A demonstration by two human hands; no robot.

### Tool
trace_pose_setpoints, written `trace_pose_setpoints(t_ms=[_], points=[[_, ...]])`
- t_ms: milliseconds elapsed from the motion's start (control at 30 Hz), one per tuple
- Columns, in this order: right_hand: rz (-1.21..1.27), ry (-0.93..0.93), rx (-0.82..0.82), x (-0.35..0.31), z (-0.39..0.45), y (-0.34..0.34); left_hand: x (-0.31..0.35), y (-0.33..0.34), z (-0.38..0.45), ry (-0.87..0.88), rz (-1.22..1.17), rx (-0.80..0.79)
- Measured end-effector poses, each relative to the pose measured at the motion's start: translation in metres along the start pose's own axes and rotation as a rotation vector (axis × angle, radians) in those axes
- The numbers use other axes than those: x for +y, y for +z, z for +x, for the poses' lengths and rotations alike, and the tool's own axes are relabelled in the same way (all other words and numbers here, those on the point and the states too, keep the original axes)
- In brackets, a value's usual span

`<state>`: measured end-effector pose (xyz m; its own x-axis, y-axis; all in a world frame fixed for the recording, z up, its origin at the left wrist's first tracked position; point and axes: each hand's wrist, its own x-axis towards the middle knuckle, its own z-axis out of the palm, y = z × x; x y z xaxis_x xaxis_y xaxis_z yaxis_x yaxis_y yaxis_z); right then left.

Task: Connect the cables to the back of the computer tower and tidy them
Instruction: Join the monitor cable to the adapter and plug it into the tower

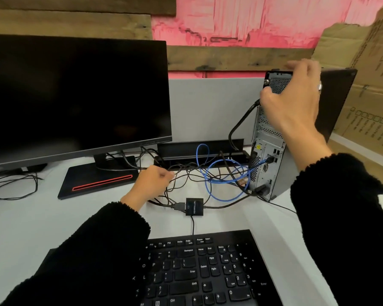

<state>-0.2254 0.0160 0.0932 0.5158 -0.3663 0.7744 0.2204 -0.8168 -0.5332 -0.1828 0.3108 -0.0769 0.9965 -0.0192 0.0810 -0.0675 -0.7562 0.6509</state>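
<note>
Head view: upright computer tower [272, 138], rear ports seemingly facing leftward.

A dark monitor [75, 96] is seen at the far left of the white counter [42, 217], on a black base with a red stripe. A black keyboard [199, 270] is placed near. Cardboard [367, 85] is propped at the far right.

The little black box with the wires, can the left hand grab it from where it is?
Probably yes. The little black box lies on the table just beside the left hand, with nothing over it. But that hand already grips thin black cables, so it would likely have to let go first.
</note>
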Motion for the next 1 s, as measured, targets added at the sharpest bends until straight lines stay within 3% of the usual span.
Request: trace_pose_setpoints(t_ms=[100,133,200,300,367,467,633,700,800,900,1000], points=[[-0.057,-0.244,0.098,-0.02,-0.042,0.013,-0.013,0.002,0.002,-0.059,-0.085,-0.04],[-0.02,-0.327,0.011,-0.026,-0.059,0.022,-0.016,0.002,0.002,-0.044,-0.065,-0.005],[0.041,-0.381,-0.347,-0.034,-0.088,0.044,-0.02,0.003,0.002,0.034,0.103,0.081],[-0.095,-0.344,-0.806,-0.033,-0.118,0.081,-0.021,0.007,-0.003,0.007,0.221,0.037],[-0.186,-0.293,-0.956,-0.029,-0.131,0.101,-0.023,0.01,-0.003,-0.036,0.222,0.0],[-0.337,-0.258,-1.066,-0.02,-0.143,0.126,-0.027,0.009,-0.005,0.036,0.097,0.015],[-0.551,-0.222,-1.161,-0.018,-0.15,0.14,-0.029,0.002,-0.007,0.216,0.022,-0.19],[-0.577,-0.202,-1.207,-0.019,-0.152,0.139,-0.03,0.004,-0.005,0.253,-0.023,-0.191],[-0.563,-0.252,-1.127,-0.023,-0.154,0.133,-0.026,0.009,-0.003,0.245,0.026,-0.17],[-0.398,-0.303,-1.012,-0.028,-0.156,0.13,-0.023,0.014,-0.005,0.241,0.012,-0.166],[-0.059,-0.228,-0.965,-0.035,-0.154,0.127,-0.024,0.021,-0.003,0.333,-0.123,-0.123]])
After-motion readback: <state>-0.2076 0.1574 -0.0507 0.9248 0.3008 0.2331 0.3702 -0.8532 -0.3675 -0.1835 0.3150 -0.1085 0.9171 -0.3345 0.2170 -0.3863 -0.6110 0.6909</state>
